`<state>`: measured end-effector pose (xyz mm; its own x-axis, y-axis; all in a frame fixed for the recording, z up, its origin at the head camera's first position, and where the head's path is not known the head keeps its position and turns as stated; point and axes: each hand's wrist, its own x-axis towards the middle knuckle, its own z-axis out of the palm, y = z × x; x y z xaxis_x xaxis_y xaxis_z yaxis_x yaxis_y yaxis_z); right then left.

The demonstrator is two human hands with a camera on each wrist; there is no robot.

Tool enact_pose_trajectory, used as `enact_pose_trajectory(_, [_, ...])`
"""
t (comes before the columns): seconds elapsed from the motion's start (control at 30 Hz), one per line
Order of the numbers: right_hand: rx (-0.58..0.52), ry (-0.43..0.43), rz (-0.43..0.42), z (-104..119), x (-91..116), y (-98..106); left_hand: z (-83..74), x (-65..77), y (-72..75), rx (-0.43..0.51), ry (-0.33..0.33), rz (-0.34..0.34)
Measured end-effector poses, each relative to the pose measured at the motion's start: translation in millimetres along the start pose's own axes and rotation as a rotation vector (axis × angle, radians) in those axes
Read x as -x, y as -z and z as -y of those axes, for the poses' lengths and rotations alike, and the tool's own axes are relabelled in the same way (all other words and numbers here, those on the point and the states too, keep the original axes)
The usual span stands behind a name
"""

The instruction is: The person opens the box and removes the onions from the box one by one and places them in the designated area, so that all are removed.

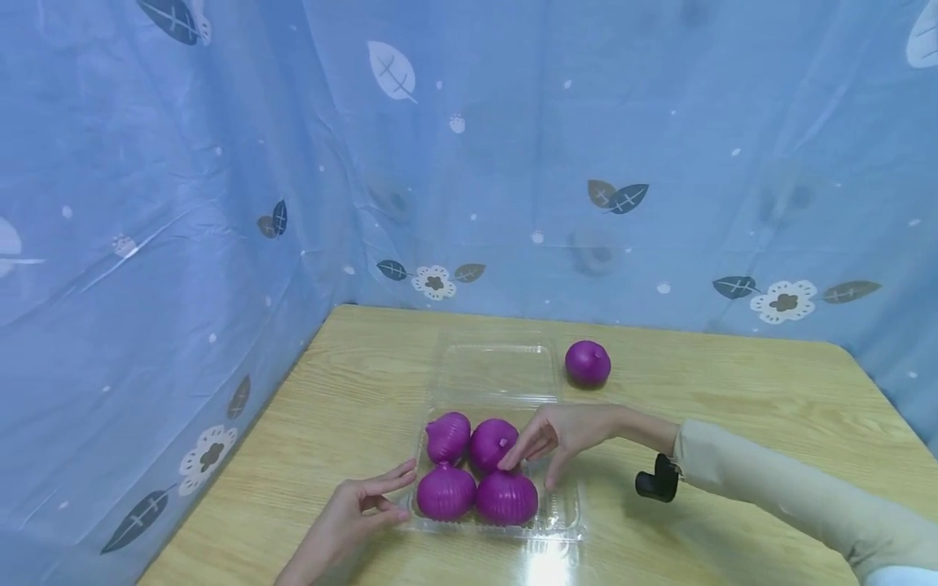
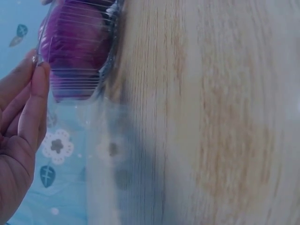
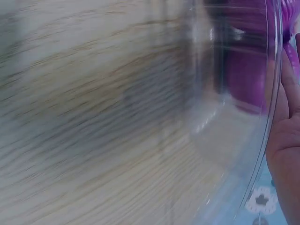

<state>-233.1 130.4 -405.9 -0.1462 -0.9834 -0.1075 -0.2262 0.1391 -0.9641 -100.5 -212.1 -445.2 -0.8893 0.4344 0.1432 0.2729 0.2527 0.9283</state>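
A clear plastic clamshell box (image 1: 564, 509) lies on the table with its lid folded back. Several purple onions fill its left and middle: one at the front left (image 1: 445, 493), one at the front right (image 1: 507, 498), one at the back left (image 1: 449, 438) and one behind the right fingers (image 1: 493, 444). My left hand (image 1: 359, 513) pinches the box's left rim between thumb and fingers, as the left wrist view shows. Over the box, my right hand (image 1: 567, 431) has its fingertips at the top of the front right onion, thumb spread apart on its right side.
Another purple onion (image 1: 588, 363) sits on the table beside the open lid (image 1: 498, 366). Blue patterned curtains (image 1: 513, 163) hang behind and to the left of the wooden table (image 1: 733, 423). A black wrist device (image 1: 658, 480) is at the right sleeve.
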Motion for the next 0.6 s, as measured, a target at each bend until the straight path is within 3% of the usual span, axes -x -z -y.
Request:
enact_pose_trajectory(0.2, [0.008,-0.022,0.045,0,-15,-2,1.1,0.0,-0.7,0.004,0.014,0.001])
enact_pose_trajectory(0.43, [0.004,0.042,-0.001,4,-5,12,0.2,0.1,-0.5,0.005,0.022,-0.008])
enact_pose_trajectory(0.6, [0.064,-0.015,0.005,4,-4,13,-0.1,0.5,0.4,0.020,0.014,0.000])
